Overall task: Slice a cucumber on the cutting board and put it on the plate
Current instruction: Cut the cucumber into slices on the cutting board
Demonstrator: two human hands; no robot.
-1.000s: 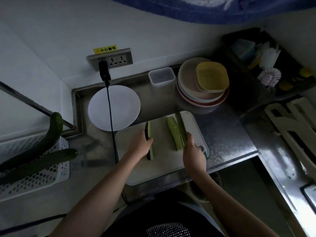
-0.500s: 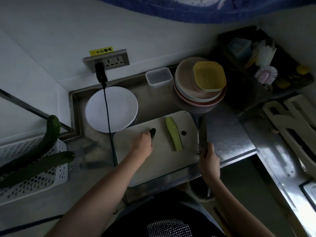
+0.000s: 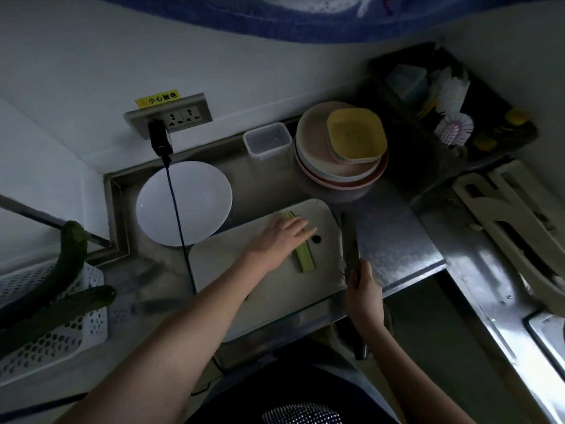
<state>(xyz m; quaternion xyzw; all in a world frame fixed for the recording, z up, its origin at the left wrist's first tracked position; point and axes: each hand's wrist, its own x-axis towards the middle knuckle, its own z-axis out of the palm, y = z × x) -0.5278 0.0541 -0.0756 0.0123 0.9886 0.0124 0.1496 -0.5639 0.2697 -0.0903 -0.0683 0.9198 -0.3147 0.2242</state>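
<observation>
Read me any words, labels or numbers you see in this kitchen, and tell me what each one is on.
"小心触电": black characters on the yellow sticker, stuck to the wall just above the socket strip.
A small symbol at the sticker's left end is too small to make out.
Nothing readable shows on the plate, cutting board, knife, stacked dishes or basket.

The left hand point(image 3: 282, 237) hides the cucumber half's point(image 3: 304, 259) middle, perhaps pressing it
</observation>
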